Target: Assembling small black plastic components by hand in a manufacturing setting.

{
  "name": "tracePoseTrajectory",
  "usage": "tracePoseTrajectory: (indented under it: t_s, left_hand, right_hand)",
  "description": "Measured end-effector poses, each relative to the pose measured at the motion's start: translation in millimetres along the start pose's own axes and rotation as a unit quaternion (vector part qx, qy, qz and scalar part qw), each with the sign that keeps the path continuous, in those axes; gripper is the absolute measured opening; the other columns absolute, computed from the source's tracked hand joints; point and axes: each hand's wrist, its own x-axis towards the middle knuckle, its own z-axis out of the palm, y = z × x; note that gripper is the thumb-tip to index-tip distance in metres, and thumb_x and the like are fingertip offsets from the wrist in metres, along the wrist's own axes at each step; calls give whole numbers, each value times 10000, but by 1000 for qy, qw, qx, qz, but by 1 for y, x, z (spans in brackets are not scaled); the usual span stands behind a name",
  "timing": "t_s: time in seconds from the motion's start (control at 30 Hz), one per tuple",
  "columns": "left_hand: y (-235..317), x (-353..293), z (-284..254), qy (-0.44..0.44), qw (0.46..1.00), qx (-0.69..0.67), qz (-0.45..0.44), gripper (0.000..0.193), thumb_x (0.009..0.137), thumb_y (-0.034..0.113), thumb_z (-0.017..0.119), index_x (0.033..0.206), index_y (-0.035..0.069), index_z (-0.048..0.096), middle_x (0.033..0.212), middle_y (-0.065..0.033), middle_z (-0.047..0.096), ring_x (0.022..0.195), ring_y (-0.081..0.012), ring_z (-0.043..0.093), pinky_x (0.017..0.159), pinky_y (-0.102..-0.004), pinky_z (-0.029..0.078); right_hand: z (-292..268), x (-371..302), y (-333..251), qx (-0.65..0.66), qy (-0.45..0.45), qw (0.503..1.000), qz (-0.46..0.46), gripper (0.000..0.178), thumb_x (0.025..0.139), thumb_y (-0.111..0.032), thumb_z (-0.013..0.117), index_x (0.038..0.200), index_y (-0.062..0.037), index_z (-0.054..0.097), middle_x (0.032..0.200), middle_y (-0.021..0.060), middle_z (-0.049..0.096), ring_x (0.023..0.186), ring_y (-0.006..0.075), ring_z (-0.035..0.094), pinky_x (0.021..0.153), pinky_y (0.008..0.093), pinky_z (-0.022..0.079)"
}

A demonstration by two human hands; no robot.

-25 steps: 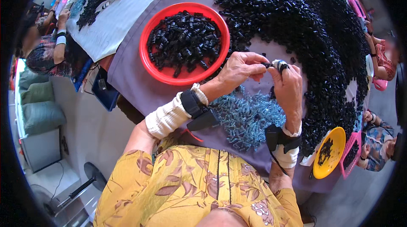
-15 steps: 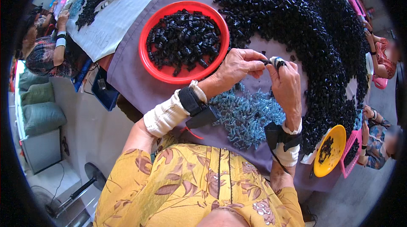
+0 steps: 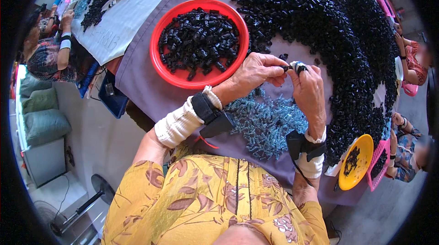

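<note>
My left hand point(image 3: 257, 72) and my right hand point(image 3: 309, 90) meet above the table. A small black plastic part point(image 3: 286, 67) is pinched between their fingertips, partly hidden by the fingers. White wrapping point(image 3: 299, 66) with a dark band covers a finger of the right hand. Below the hands spreads a loose pile of small bluish coil springs point(image 3: 270, 128). Beside my left hand stands a red round basin point(image 3: 153, 46) heaped with black plastic pieces point(image 3: 201, 39). A large heap of similar black parts point(image 3: 352, 71) curves around the far and right sides.
A purple-grey cloth point(image 3: 141, 78) covers the table. A yellow plate point(image 3: 363, 153) and a pink basket point(image 3: 381, 172) with small black bits sit at the right edge. Other people work at left and right. A fan point(image 3: 103, 188) stands on the floor at lower left.
Both hands keep almost the same pose, pinching the small black part. The view has shifted slightly, and a few loose black pieces now show just beyond the fingertips.
</note>
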Motion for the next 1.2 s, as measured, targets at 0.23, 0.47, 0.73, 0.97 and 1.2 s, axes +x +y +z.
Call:
tracePoseTrajectory:
  t_s: [0.23,0.47,0.73,0.97,1.2]
  left_hand:
    - [-5,1,2,24,1000,1,9,230,869,111,585,1048,-32,593,899,-95,652,739,-120,632,685,-241,528]
    - [-1,-1,6,41,998,17,34,197,863,79,573,1017,-40,605,863,-94,652,724,-131,632,680,-246,531]
    - [1,0,9,40,996,52,61,182,858,38,556,1005,-50,617,847,-90,651,717,-120,623,670,-241,529]
    - [1,1,11,64,989,99,86,168,840,5,556,979,-38,640,806,-75,656,694,-103,615,648,-230,523]
    - [0,-1,17,101,974,160,125,175,830,-28,549,973,-32,648,794,-62,658,683,-83,600,635,-215,510]
  right_hand:
    - [3,-3,0,-11,0,1000,6,129,848,-104,539,788,5,572,760,135,601,741,286,567,736,389,393]
    - [8,-6,-3,-1,-3,1000,10,91,824,-48,519,792,26,562,781,158,595,774,302,569,775,392,396]
    - [5,-5,-1,24,-2,1000,-3,65,812,-17,521,790,40,546,795,178,589,783,327,563,776,403,411]
    - [5,-6,1,56,-9,998,4,151,890,-88,495,830,46,531,799,206,573,778,368,527,650,425,427]
    - [3,-2,-3,67,-20,997,37,101,848,-35,506,790,45,529,775,192,576,782,364,547,719,428,432]
